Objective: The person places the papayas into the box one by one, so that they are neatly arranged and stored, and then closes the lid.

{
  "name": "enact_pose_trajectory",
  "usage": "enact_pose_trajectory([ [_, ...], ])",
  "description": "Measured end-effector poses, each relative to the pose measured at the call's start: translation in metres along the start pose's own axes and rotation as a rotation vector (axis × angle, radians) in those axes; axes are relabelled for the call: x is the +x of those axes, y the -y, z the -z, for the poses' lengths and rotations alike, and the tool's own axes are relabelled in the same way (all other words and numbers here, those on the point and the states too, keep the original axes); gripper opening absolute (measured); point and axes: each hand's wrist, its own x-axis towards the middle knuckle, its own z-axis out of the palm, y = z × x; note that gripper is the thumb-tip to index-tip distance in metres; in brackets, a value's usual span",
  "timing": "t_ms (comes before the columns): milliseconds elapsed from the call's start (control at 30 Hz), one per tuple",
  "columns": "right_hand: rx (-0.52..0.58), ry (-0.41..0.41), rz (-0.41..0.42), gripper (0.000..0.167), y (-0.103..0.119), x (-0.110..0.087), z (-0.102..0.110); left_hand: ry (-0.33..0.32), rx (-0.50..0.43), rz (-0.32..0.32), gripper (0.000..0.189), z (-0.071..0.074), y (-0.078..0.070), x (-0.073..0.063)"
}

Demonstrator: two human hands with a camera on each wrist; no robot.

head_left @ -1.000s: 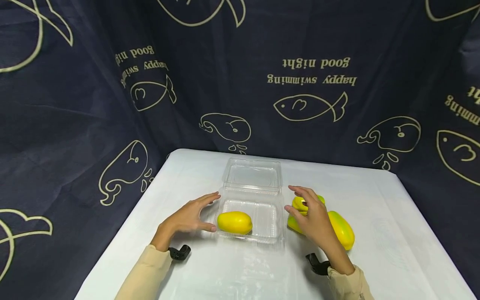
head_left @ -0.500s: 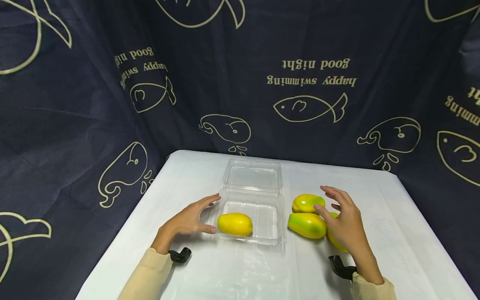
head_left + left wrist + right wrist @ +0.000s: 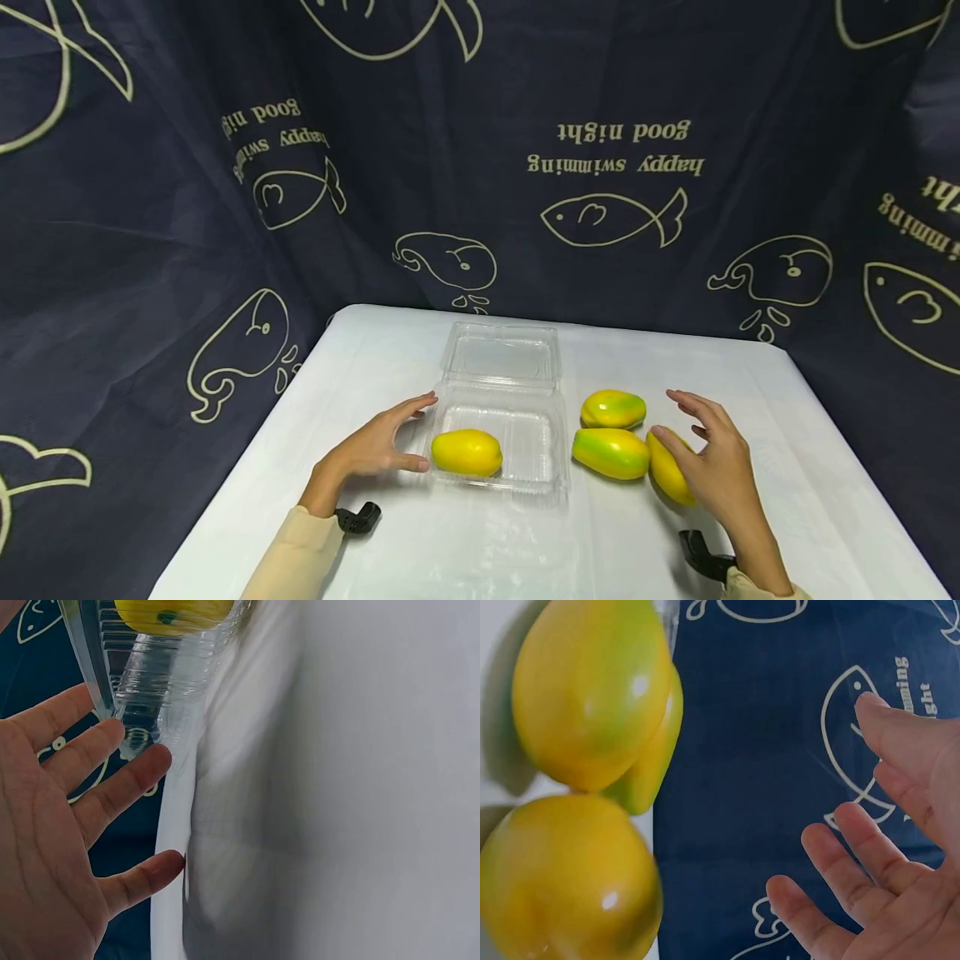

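The dark blue cloth backdrop point(image 3: 480, 167) carries cream outline drawings of fish and whales, and its printed words "happy swimming" and "good night" read upside down in the head view. In front of it a clear plastic clamshell box point(image 3: 501, 450) lies on the white tablecloth point(image 3: 465, 542), its ribbed, thin-walled hinged lid point(image 3: 504, 355) folded flat open behind the tray. Inside the tray, toward its left end, a smooth glossy yellow mango point(image 3: 467, 452) lies with its long axis running left to right. The left hand point(image 3: 371, 446) rests flat on the cloth just left of the box, fingers straight and spread, the thumb reaching to the box's front left corner and gripping nothing. To the right of the box lie three more oval mangoes, yellow shading to green: the far mango point(image 3: 612, 408) and the middle mango point(image 3: 611, 452) both lie roughly crosswise, while the near mango point(image 3: 669, 477) points away from the box's front edge at a slant. The right hand point(image 3: 716, 467) is open with relaxed, slightly spread fingers, its thumb against the near mango without closing round it.
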Motion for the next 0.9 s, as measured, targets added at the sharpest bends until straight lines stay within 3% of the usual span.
enact_pose_trajectory([
  [300, -0.031, -0.002, -0.100, 0.058, -0.020, -0.009, 0.012, -0.013, -0.025, -0.024, 0.103, -0.003, 0.004, 0.001],
  [600, -0.073, 0.128, -0.146, 0.063, -0.040, -0.022, 0.015, -0.009, -0.028, -0.033, 0.102, -0.003, 0.004, 0.000],
  [900, -0.054, 0.309, -0.254, 0.083, -0.057, -0.031, 0.012, -0.007, -0.035, -0.030, 0.104, -0.003, 0.002, 0.000],
])
